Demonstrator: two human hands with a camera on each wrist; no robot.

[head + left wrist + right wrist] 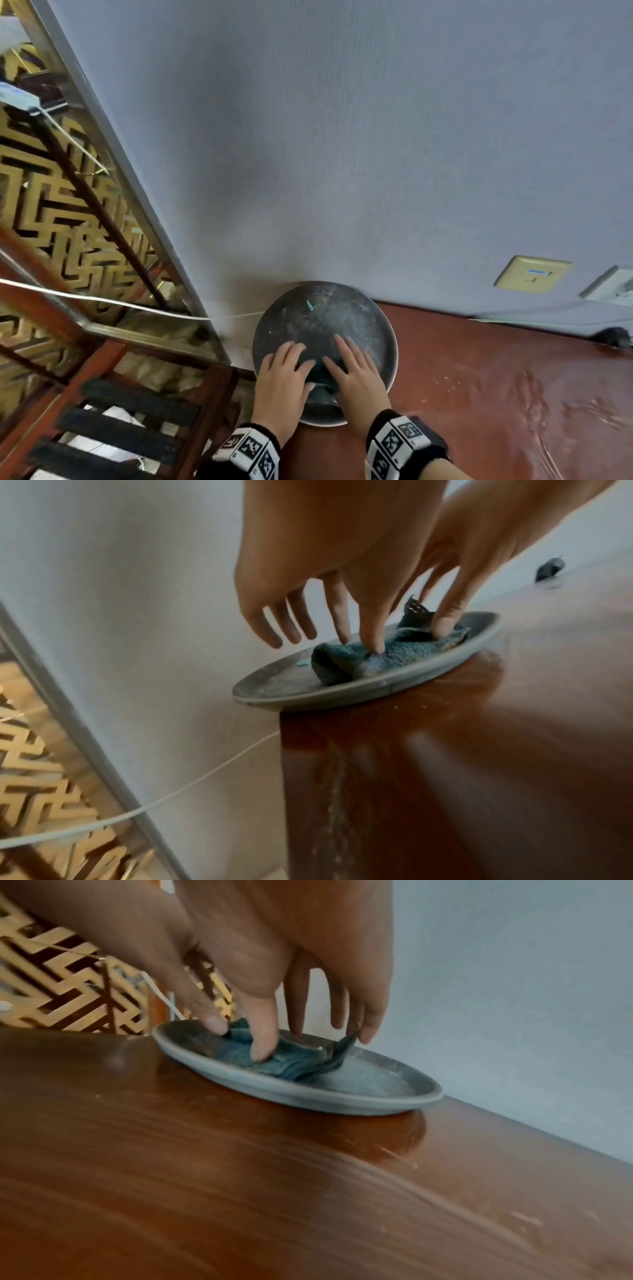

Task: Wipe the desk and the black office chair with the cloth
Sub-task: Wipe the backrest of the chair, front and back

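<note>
A crumpled blue cloth [320, 380] [394, 661] [291, 1066] lies in a dusty round grey dish [390, 329] [274, 696] [342, 1107]. The dish stands at the far left corner of the red-brown desk [479, 394], against the wall. Both hands are on the cloth. My left hand [301, 366] [359, 642] pinches a fold between thumb and index finger. My right hand [342, 359] [281, 1045] digs its thumb into the cloth with its fingers behind it, and one cloth corner stands up by them. No black office chair is in view.
The grey wall rises right behind the dish, with two wall sockets [532, 274] to the right. A white cable [137, 305] runs off the desk's left edge. A gold lattice screen [51, 205] and a red frame with black slats [137, 411] stand left. Dusty streaks mark the desk.
</note>
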